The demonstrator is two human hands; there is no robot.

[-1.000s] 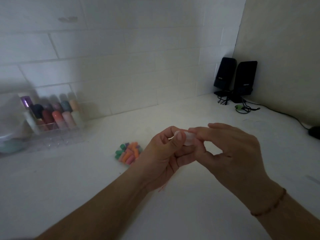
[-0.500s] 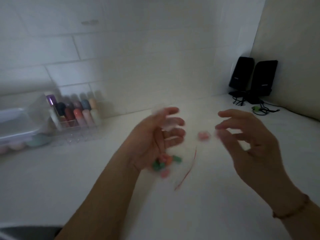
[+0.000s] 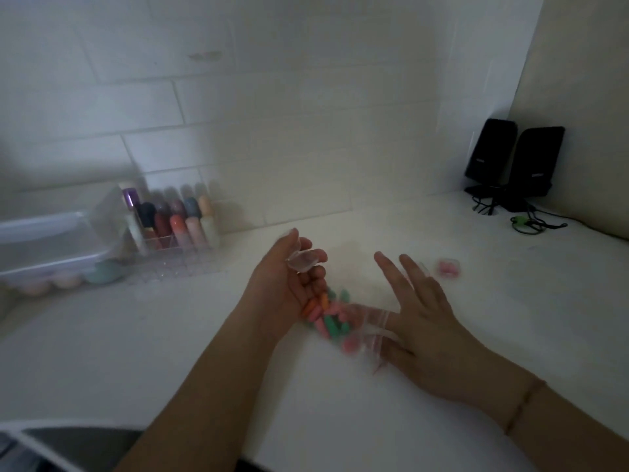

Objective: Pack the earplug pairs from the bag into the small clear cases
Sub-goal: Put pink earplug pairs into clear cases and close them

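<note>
A clear zip bag (image 3: 369, 330) lies on the white table between my hands, and several orange, green and pink earplugs (image 3: 328, 316) show through it. My left hand (image 3: 282, 284) is palm-up above the bag's left end; its thumb and fingers hold a small clear case (image 3: 303, 259). My right hand (image 3: 420, 313) hovers flat with straight, spread fingers over the bag's right end, and its thumb is seen through the plastic. A second small clear case with pink earplugs (image 3: 449, 268) sits on the table just beyond the right fingertips. The image is blurred.
A clear organiser of coloured bottles (image 3: 173, 226) stands at the back left against the tiled wall, beside a clear plastic box (image 3: 51, 240) with pastel round shapes under it. Two black speakers (image 3: 514, 161) and cables (image 3: 526, 224) fill the back right corner.
Both hands pinched one case together a second ago. They have parted; the case with pink earplugs now lies on the table at right, and my right hand has dropped towards the bag.
</note>
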